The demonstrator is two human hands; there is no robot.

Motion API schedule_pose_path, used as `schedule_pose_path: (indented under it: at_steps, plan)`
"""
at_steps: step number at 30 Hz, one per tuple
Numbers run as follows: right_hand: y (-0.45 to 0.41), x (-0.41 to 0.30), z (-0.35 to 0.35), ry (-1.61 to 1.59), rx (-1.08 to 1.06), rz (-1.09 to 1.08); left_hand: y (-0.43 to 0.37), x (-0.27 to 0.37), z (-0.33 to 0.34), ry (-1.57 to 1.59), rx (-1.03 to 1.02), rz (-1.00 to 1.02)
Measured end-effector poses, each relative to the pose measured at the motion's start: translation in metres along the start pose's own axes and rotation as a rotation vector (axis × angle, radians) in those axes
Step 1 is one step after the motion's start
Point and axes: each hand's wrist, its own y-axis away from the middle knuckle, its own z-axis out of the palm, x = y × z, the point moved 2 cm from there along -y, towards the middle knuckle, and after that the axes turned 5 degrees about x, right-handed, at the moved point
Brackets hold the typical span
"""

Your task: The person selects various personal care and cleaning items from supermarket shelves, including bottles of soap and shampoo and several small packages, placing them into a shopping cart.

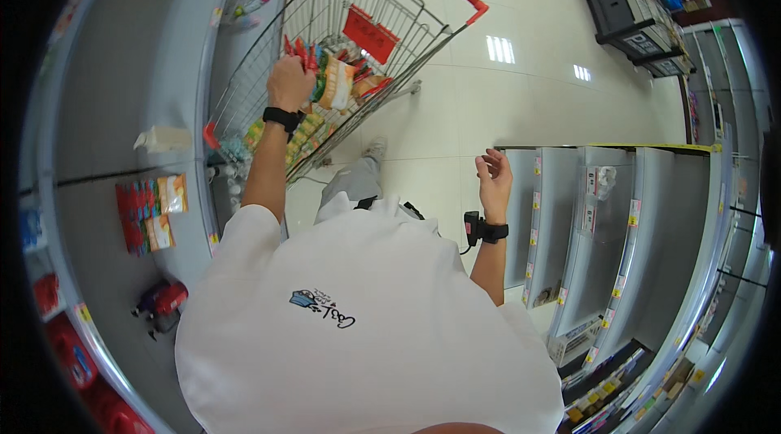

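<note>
My left hand (290,83) is over the shopping cart (421,83), its fingers closed around the upper end of some red, green and orange packets (334,81). How many packets are in the grip is hidden by the fingers. More red and orange packets (370,85) lie beside them in the wire basket, and yellow-green packs (305,136) are nearer to me. My right hand (495,178) hangs in the air with nothing in it, fingers loosely bent and apart, close to the end of the grey shelf unit on the right.
On the left-hand shelf (91,202) lie similar red and orange packets (151,213), a whitish container (163,139) and a dark-and-red item (161,306). A grey shelf unit (665,220) stands at my right. Black crates (634,13) are stacked across the tiled floor (531,104).
</note>
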Motion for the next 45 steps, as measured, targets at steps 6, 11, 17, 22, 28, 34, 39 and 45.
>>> schedule_pose_path:
  at_steps: [6, 11, 17, 22, 28, 34, 39, 45]
  plan:
    - [-0.044, -0.014, 0.001, -0.002, 0.058, 0.057, -0.089, -0.018, 0.062, -0.087, -0.052, -0.061]
    - [-0.078, -0.034, 0.017, 0.064, 0.012, 0.125, -0.147, -0.051, 0.135, -0.200, -0.111, -0.054]
    - [-0.101, -0.015, 0.039, 0.125, -0.021, 0.169, -0.188, -0.064, 0.192, -0.203, -0.193, -0.021]
    - [-0.128, -0.007, 0.055, 0.156, -0.099, 0.303, -0.203, -0.095, 0.239, -0.297, -0.149, 0.102]
    - [-0.154, -0.006, 0.069, 0.136, -0.096, 0.374, -0.216, -0.116, 0.271, -0.374, -0.078, 0.201]
    - [-0.167, -0.002, 0.077, 0.190, -0.135, 0.392, -0.219, -0.128, 0.295, -0.453, -0.074, 0.206]
    - [-0.161, 0.020, 0.075, 0.236, -0.172, 0.397, -0.211, -0.126, 0.344, -0.430, -0.125, 0.099]
    - [-0.163, 0.008, 0.081, 0.263, -0.205, 0.403, -0.197, -0.116, 0.365, -0.207, -0.319, -0.173]
